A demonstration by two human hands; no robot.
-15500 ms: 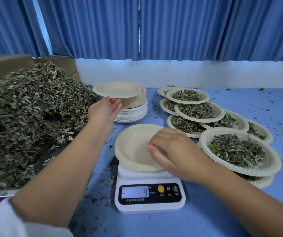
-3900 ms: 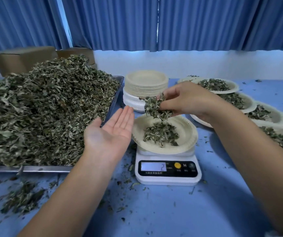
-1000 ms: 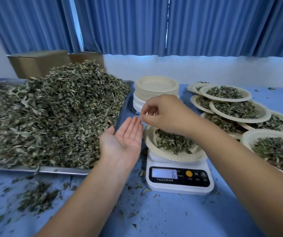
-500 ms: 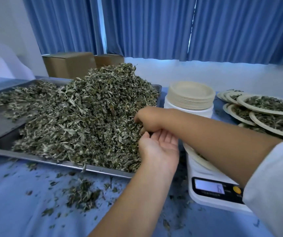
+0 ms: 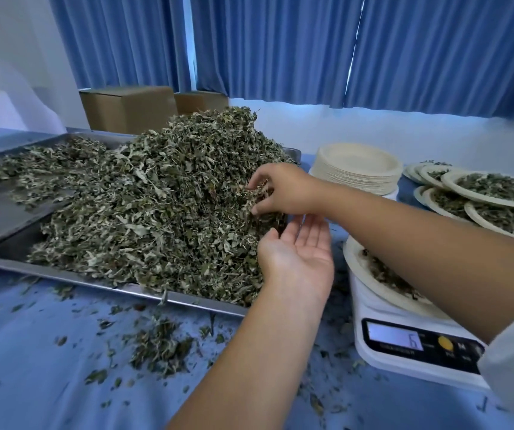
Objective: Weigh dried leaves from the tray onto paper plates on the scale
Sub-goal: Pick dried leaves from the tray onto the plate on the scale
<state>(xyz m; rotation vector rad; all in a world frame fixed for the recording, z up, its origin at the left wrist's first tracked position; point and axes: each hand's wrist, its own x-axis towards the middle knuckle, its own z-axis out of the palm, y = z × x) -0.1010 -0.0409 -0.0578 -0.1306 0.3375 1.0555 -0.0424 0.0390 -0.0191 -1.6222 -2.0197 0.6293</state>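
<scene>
A big heap of dried leaves (image 5: 156, 206) fills a steel tray (image 5: 13, 256) on the left. My right hand (image 5: 283, 190) reaches across to the heap's right side and pinches a tuft of leaves between thumb and fingers. Just below it my left hand (image 5: 299, 256) lies palm up, fingers straight, against the heap's edge. A white scale (image 5: 404, 346) stands at the right with a paper plate (image 5: 355, 259) holding some leaves on it; my right forearm hides most of that plate. The display shows a digit I cannot read surely.
A stack of unused paper plates (image 5: 358, 169) sits behind the scale. Several filled plates (image 5: 494, 187) overlap at the far right. Loose leaves (image 5: 159, 346) litter the blue tablecloth in front of the tray. Cardboard boxes (image 5: 128, 108) stand behind the tray.
My right hand left the plate on the scale, crossed to the heap and now lifts a pinch of leaves. My left hand moved with it to the tray's edge, still palm up.
</scene>
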